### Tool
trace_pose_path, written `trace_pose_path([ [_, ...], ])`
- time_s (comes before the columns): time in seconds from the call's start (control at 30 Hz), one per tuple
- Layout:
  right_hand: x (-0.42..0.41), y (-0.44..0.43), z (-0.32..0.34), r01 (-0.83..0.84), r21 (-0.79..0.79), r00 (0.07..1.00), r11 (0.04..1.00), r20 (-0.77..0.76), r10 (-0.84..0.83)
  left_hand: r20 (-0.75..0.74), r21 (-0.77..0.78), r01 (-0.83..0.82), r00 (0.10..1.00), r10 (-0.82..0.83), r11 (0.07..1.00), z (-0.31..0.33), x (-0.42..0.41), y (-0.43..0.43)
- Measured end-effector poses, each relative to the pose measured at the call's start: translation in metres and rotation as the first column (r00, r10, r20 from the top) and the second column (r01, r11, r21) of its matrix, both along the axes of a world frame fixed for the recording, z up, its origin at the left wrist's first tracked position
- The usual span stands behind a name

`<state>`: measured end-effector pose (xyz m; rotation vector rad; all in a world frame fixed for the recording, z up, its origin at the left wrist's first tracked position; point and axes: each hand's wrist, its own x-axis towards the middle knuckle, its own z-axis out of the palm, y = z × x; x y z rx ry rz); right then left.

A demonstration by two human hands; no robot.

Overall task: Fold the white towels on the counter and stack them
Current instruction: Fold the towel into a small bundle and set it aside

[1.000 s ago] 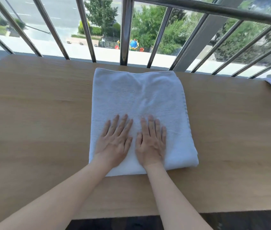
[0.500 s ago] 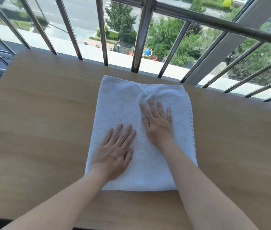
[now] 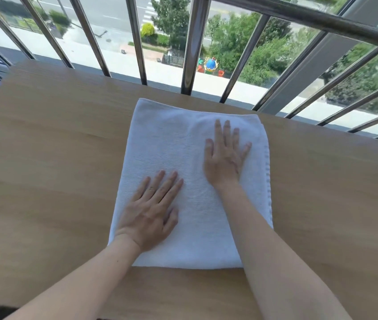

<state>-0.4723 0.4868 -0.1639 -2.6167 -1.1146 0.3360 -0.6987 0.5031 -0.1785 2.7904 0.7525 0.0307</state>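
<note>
White terry-cloth towel (image 3: pixel 174 144) with ribbed weave, matt light wood-grain counter (image 3: pixel 56 158), glossy polished metal railing (image 3: pixel 190 54)

Wooden counter (image 3: pixel 44 158) beside metal railing (image 3: pixel 190 54), sunlit street below.

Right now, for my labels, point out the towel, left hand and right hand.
towel (image 3: pixel 160 144), head view, bare upper-left area.
left hand (image 3: pixel 151 213), head view, its back.
right hand (image 3: pixel 223 159), head view, its back.

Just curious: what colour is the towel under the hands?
The towel is plain white, with no pattern; the head view shows it best.
</note>
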Motion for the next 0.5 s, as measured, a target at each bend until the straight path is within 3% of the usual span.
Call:
trace_pose_path([
  [0.07, -0.033, -0.017, -0.001, -0.288, -0.021, 0.957, 0.957, 0.043, 0.289, -0.004, -0.006, -0.005, 1.000, 0.005, 1.000, -0.001, 0.000, -0.001],
  [0.1, -0.037, -0.024, -0.003, -0.328, -0.059, 0.942, 0.943, 0.061, 0.331, -0.009, -0.006, -0.005, 1.000, 0.005, 1.000, -0.001, -0.001, -0.001],
  [0.2, -0.016, -0.044, -0.006, -0.029, -0.138, 0.998, 0.990, 0.059, 0.037, -0.015, -0.012, -0.009, 1.000, 0.009, 1.000, 0.000, 0.000, -0.001],
  [0.27, -0.008, -0.067, -0.007, 0.160, -0.200, 0.987, 0.967, 0.044, -0.154, -0.019, -0.028, -0.004, 1.000, 0.004, 1.000, 0.001, -0.001, -0.001],
  [0.37, -0.025, -0.105, -0.003, 0.243, -0.211, 0.970, 0.947, 0.022, -0.244, -0.050, -0.046, 0.007, 0.999, -0.010, 0.999, 0.004, -0.002, 0.000],
  [0.5, -0.063, -0.152, 0.004, 0.249, -0.187, 0.968, 0.950, 0.040, -0.246, -0.033, -0.107, 0.080, 0.996, -0.083, 0.991, 0.010, -0.012, 0.000],
])
